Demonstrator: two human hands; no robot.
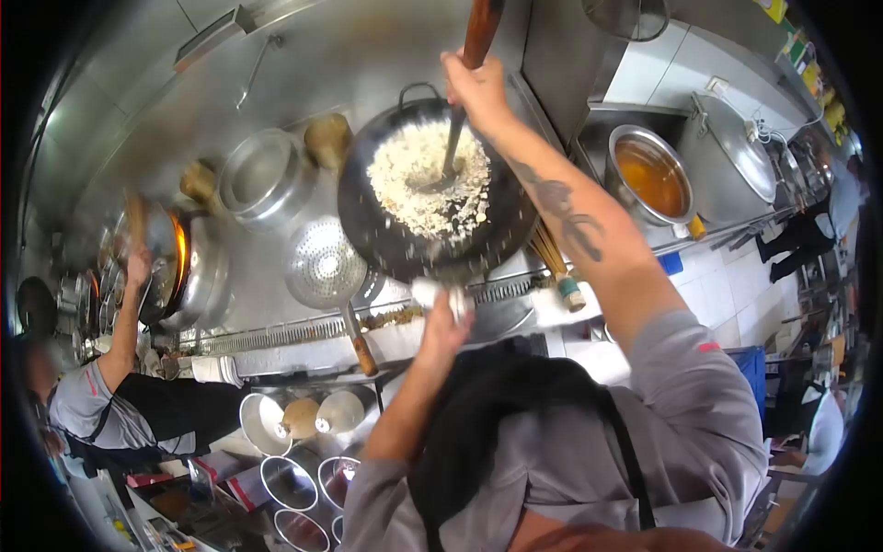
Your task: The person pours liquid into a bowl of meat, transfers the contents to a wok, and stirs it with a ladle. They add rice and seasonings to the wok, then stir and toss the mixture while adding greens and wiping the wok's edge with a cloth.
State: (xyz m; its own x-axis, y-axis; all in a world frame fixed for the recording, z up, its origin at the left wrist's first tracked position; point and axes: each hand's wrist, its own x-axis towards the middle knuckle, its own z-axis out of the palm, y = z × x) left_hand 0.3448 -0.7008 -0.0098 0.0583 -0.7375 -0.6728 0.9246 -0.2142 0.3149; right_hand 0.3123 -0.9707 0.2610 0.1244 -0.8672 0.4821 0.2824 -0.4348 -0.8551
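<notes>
You stand at a steel cooking range [276, 276] with a wall close behind it and a co-worker [120, 396] at your left. The black wok [386, 235] of rice [428, 179] sits centre. Your right hand [478, 87] is closed on the ladle [464, 92], its long handle running up and away. Your left hand [446, 322] grips a white cloth [437, 294] at the wok's near rim.

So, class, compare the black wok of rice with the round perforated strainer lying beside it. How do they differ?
The wok is black and solid; the strainer is shiny metal, full of holes. The wok holds white rice; the strainer looks empty. The wok is gripped by the left hand through a cloth and stirred by the right hand; the strainer lies untouched. Both are round.
</notes>
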